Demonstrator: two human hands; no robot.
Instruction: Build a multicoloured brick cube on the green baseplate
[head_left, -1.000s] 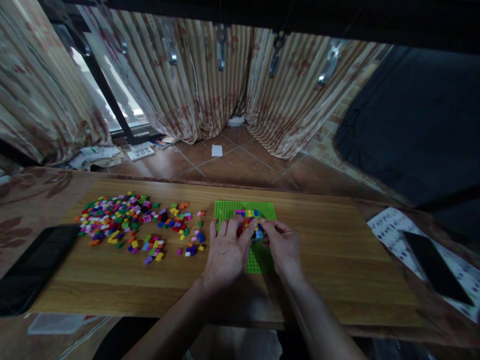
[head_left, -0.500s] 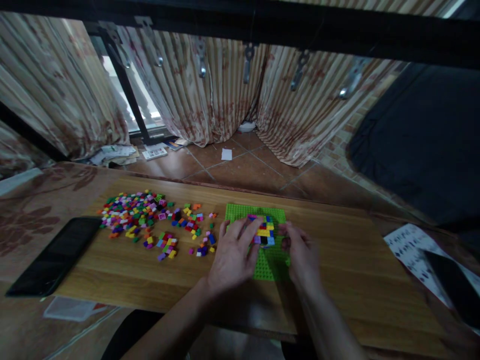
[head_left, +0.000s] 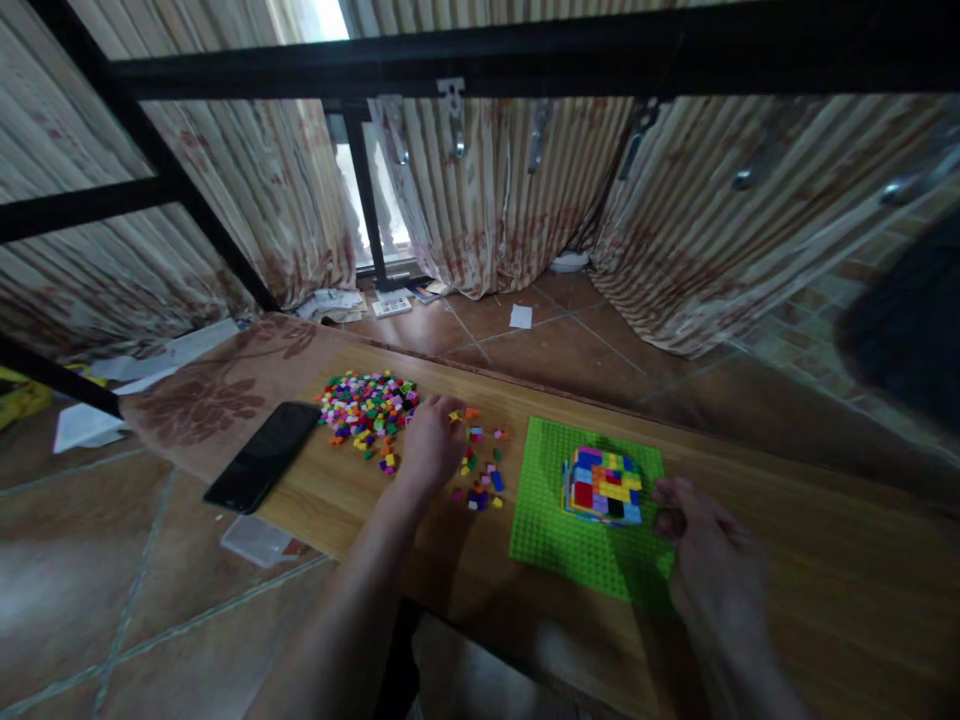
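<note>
We position our left hand (head_left: 433, 450) over the wooden tabletop (head_left: 832, 545), just right of the brick pile (head_left: 364, 405), fingers curled downward; we cannot tell whether they grip a brick. We hold our right hand (head_left: 712, 550) at the right edge of the green baseplate (head_left: 544, 535), fingers bent; their closure is unclear. Our multicoloured brick block (head_left: 604, 485) stands near the baseplate's middle, apart from both hands.

On table (head_left: 337, 500), pile (head_left: 367, 405) lies left, plate (head_left: 555, 545) right, loose bricks (head_left: 497, 481) between. Build (head_left: 604, 488) stands on plate. Phone (head_left: 262, 457) lies left of pile, nearer. Left hand (head_left: 429, 450) is just right of pile; right hand (head_left: 709, 550), at plate's right edge. Beyond table, paper (head_left: 520, 317) lies on floor (head_left: 600, 350); curtains (head_left: 480, 220) behind.
</note>
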